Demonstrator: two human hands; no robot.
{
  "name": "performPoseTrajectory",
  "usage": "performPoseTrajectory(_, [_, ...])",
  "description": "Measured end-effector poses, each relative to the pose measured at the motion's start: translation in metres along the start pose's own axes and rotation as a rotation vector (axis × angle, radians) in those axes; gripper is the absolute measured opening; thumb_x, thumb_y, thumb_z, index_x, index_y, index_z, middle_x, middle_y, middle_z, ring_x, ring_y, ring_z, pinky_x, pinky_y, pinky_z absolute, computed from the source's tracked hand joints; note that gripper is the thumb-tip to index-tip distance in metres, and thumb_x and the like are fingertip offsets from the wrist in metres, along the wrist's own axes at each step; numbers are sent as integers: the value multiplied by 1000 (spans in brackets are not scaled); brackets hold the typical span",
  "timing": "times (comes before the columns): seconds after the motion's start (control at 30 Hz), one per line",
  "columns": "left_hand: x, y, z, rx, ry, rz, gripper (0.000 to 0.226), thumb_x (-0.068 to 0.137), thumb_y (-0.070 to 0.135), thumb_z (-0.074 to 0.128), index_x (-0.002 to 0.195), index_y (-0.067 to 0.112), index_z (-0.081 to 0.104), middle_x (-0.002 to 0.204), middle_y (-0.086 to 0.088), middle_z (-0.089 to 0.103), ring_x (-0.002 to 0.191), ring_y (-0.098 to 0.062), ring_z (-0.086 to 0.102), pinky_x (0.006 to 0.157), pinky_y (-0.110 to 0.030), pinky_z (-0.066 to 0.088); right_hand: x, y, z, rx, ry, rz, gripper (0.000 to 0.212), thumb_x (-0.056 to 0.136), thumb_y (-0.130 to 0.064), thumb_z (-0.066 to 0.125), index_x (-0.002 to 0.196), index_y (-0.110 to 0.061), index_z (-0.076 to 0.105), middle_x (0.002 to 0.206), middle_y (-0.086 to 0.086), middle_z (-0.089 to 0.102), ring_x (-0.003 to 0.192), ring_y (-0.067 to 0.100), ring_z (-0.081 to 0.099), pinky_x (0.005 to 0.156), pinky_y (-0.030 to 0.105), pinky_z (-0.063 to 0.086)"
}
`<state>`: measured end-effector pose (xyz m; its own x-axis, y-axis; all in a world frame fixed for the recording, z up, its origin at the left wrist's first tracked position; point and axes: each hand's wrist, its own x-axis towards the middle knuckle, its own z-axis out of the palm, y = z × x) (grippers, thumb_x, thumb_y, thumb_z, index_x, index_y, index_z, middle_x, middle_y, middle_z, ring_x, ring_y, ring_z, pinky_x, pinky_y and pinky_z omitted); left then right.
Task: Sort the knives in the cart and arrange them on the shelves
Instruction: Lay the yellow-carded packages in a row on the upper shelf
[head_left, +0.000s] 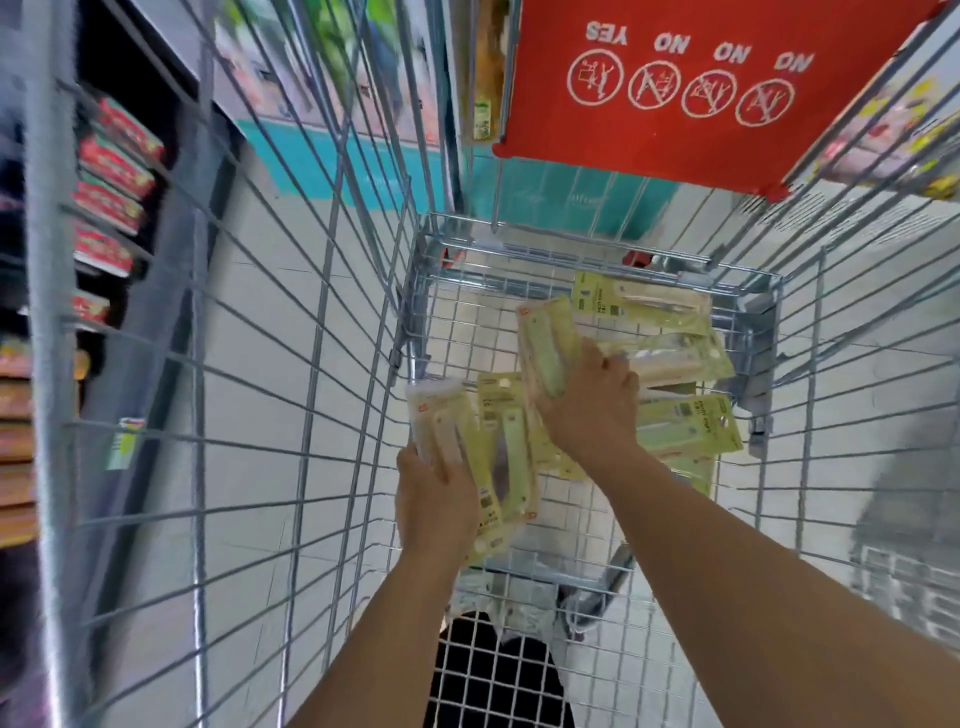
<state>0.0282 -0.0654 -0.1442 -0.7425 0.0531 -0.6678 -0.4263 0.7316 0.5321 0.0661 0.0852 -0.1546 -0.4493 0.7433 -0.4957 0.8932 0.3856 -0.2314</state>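
- Wire cart (332, 291): the landmark for all positions below, seen from above with both arms reaching down inside it.
- Left hand (434, 499): near the cart's left wall, fingers curled round the lower end of a stack of packaged knives (441, 415), held upright, probably so that like packs collect together.
- Right hand (587, 410): toward the middle of the cart floor, fingers and thumb closed round a second bundle of packs (543, 348), tilted up off the pile; likely a separate sort group.
- Loose knife packs (685, 431): lying flat and overlapping on the cart floor, mostly toward its far right corner; these appear unsorted.
- Red child-seat flap (675, 88): at the cart's far end, printed with safety pictograms.
- Shelves (111, 197): outside the cart's left wall, holding red packets; blurred, no knives visible there yet.
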Motion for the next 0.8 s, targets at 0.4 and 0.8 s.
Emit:
performPoseTrajectory(0.4, [-5,-18,-12,39,64,-56,25,96,44,39,103,19,41,85,-1,57,68,-15,56,47,-23,33,-75,-10,38,282,-176,34,57,89,-28,59,133,-5,32,128,13,43,112,29,46,90,36,44])
performPoseTrajectory(0.8, [0,-34,-15,110,-3,-24,30,96,39,39,117,17,45,83,8,54,68,-9,53,47,-22,34,-84,-18,65,234,-92,232,70,84,-40,64,133,-4,29,136,14,31,122,31,32,102,35,28])
